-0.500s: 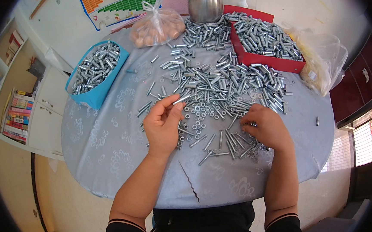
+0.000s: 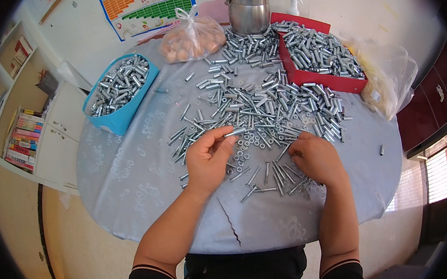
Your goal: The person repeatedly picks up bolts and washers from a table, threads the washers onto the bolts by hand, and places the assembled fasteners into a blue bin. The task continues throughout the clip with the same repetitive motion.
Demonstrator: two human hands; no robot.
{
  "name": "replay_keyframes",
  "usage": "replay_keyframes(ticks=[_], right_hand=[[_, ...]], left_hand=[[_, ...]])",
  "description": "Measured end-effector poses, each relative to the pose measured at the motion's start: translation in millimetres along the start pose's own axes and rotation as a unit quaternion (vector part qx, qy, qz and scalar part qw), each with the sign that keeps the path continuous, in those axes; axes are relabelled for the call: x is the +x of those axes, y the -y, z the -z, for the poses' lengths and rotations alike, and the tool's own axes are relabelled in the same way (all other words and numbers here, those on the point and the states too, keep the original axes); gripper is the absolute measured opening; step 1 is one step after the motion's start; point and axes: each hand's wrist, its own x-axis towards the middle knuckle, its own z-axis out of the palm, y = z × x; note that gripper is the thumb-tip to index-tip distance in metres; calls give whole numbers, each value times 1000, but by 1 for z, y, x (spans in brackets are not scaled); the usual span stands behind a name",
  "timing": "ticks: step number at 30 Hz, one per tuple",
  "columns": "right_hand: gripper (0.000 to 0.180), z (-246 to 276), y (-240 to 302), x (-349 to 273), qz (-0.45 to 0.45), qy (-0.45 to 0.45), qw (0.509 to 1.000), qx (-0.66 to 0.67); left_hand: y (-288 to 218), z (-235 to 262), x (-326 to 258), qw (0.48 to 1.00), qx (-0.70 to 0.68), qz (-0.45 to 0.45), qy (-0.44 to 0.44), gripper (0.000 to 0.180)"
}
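My left hand (image 2: 208, 158) holds a silver bolt (image 2: 235, 132) between thumb and fingertips, just above the table. My right hand (image 2: 315, 159) lies palm down on loose bolts and nuts, fingers curled over them; whether it grips one is hidden. A wide heap of silver bolts and sleeves (image 2: 262, 105) spreads beyond both hands on the round table with its grey-blue cloth (image 2: 133, 182). Small nuts (image 2: 242, 153) lie between the hands.
A blue tray (image 2: 120, 121) of silver parts sits at the far left, a red tray (image 2: 328, 76) of parts at the far right. A tied bag of round brown things (image 2: 191, 38), a steel canister (image 2: 248, 8) and a clear plastic bag (image 2: 390, 76) stand around them.
My left hand has lowered slightly and the bolt in it now lies more level. My right hand stays on the parts near the same spot.
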Motion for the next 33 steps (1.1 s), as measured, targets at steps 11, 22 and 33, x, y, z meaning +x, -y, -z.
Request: replay_keyframes(ticks=[11,22,33], right_hand=[[10,-17,12,11,-46,-123,909,395],[11,-32,32,13,-70,-52,779,620],[21,-30,32,12,-79,-23,789,609]], left_hand=[[0,0,-1,993,3,83,83,26],[1,-1,-4,988,-16,109,112,26],[-1,2,-2,978,-28,127,162,23]])
